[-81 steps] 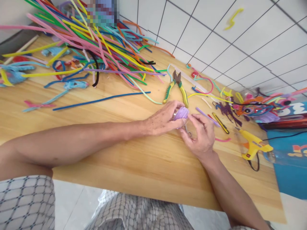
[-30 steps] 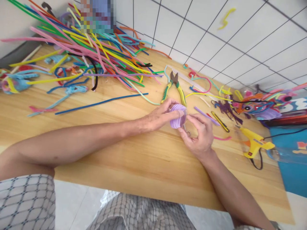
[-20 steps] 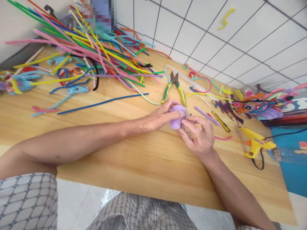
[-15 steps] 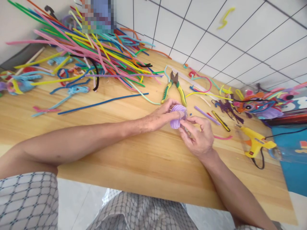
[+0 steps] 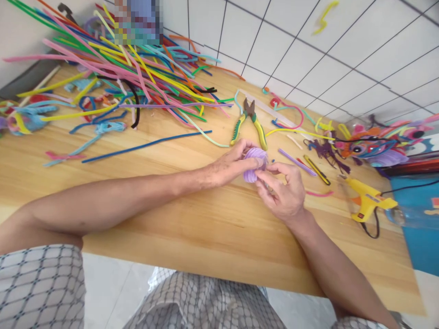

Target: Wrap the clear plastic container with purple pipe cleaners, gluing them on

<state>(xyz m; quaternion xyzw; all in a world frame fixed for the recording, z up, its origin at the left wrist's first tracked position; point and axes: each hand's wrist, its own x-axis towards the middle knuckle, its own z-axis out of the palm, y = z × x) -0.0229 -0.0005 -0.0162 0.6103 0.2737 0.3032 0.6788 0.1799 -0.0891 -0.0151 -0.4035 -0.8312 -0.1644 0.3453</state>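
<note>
A coil of purple pipe cleaner (image 5: 251,170), wound into a rounded, ridged shape, is held just above the wooden table. My left hand (image 5: 230,167) grips it from the left, the thumb lying across its front and the fingers bent behind. From the right, my right hand (image 5: 284,189) meets the coil's right edge with bent fingertips. Whether a loose end sits between those fingertips I cannot make out. Just beyond both hands lie pliers (image 5: 249,124) with green and yellow handles, their jaws pointing away.
Many coloured pipe cleaners (image 5: 144,82) are heaped at the back left. A blue pipe cleaner (image 5: 147,146) lies alone. To the right are a yellow-black cutter (image 5: 317,170), a yellow glue gun (image 5: 368,198) with a cord, and finished colourful figures (image 5: 373,146) by the tiled wall.
Both hands stay on the purple coil, with only slight finger movement on the right. The whole view has shifted a little.
</note>
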